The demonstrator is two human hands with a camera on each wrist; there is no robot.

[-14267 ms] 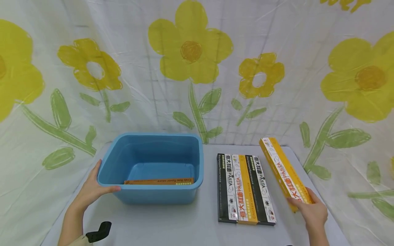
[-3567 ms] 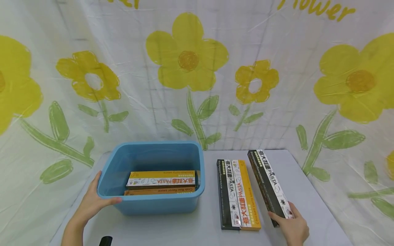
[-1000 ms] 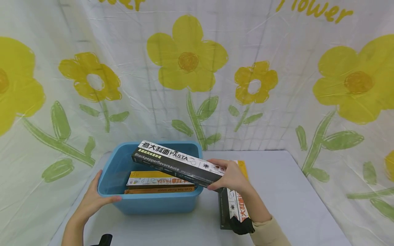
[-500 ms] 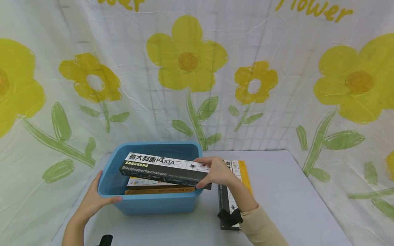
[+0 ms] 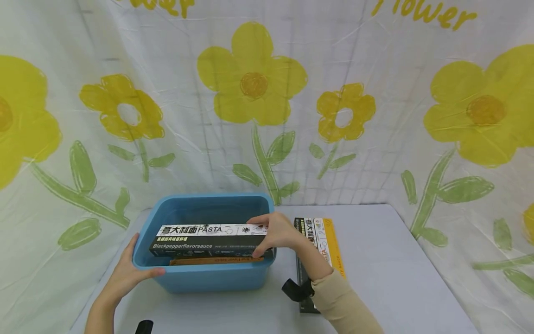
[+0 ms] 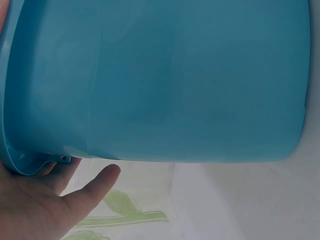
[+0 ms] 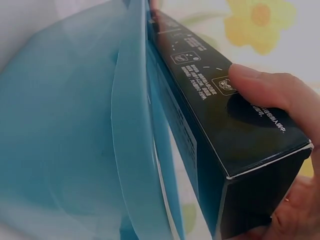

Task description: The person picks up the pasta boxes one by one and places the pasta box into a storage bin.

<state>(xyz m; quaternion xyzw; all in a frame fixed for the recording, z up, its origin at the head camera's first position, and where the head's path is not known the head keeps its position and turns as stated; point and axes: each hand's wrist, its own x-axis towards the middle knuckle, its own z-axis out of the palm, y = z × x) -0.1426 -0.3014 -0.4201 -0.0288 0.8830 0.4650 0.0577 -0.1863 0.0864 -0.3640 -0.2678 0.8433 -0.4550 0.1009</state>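
My right hand [image 5: 273,232] grips the right end of a long black pasta box [image 5: 204,241], thumb on its black face [image 7: 215,125] in the right wrist view. The box lies level inside the blue tub [image 5: 208,276], above an orange box [image 5: 214,261] in it. My left hand [image 5: 129,271] holds the tub's left rim with the thumb over the edge; in the left wrist view the palm [image 6: 40,205] sits under the rim beside the tub wall [image 6: 165,80]. A black box and a yellow pasta box [image 5: 329,243] lie side by side on the table right of the tub.
The grey table [image 5: 388,273] is backed and flanked by a white cloth with yellow flowers [image 5: 254,74]. A small black object [image 5: 143,327] sits at the table's front edge near my left arm.
My right hand has carried the black pasta box leftward and lowered it from above the tub's rim down into the tub. My left hand has stayed on the rim.
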